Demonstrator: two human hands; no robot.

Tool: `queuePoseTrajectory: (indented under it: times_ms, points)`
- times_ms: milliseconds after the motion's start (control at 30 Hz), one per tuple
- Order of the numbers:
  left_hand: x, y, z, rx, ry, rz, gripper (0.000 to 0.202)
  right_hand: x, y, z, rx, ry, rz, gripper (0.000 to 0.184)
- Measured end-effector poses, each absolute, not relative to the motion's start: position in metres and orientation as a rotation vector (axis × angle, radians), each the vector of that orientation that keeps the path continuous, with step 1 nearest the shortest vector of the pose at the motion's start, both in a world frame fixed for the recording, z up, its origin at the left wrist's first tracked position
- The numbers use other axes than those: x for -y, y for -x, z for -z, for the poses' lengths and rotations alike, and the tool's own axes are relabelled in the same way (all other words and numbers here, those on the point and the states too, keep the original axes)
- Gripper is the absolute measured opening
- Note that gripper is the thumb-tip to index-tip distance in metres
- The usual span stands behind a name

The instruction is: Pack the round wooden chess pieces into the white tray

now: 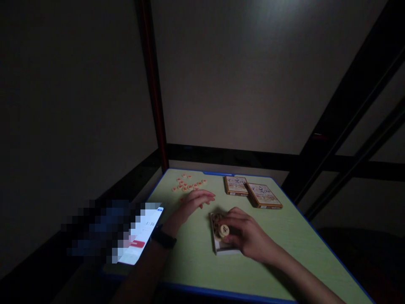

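My right hand (248,233) pinches a round Chinese chess piece (224,230) with a dark character on its face, held over a small white open box (216,248). More dark-marked pieces (217,218) lie in the far part of that box, partly covered by my fingers. To the left, my left hand (193,205) is over the table with its fingers stretched out, holding nothing that I can see. Just beyond it lie several red-marked Chinese chess pieces (190,187), loosely scattered; the hand hides some of that area.
Two flat printed boxes (236,185) (264,196) lie at the back right, touching or nearly so. A lit phone or tablet (139,240) stands out at the left, beside a blurred-out patch. The green table (196,270) has a blue edge, with walls behind.
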State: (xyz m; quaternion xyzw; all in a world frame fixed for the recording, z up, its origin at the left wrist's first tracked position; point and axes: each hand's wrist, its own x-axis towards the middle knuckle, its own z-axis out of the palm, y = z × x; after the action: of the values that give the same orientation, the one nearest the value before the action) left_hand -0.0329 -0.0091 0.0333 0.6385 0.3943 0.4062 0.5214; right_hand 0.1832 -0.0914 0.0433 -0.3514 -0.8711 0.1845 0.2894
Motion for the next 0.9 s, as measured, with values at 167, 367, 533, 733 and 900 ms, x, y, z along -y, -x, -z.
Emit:
queuePoseTrajectory:
  times_ms: [167, 367, 533, 733, 900]
  points:
    - [0.012, 0.023, -0.030, -0.933, -1.562, -0.969, 0.028, 0.107, -0.182, -0.034, 2.335, 0.943, -0.600, 0.015]
    - [0.007, 0.018, -0.020, -0.864, -1.481, -0.934, 0.025, 0.108, -0.180, -0.027, 2.387, 0.933, -0.540, 0.011]
    - [0.005, 0.017, -0.019, -0.849, -1.468, -0.926, 0.025, 0.108, -0.179, -0.023, 2.435, 0.939, -0.470, 0.015]
    - [0.009, 0.019, -0.023, -0.831, -1.459, -0.921, 0.025, 0.108, -0.177, -0.027, 2.464, 1.024, -0.478, 0.019]
    - [0.009, 0.018, -0.022, -0.830, -1.449, -0.930, 0.025, 0.105, -0.176, -0.028, 2.441, 1.054, -0.513, 0.021]
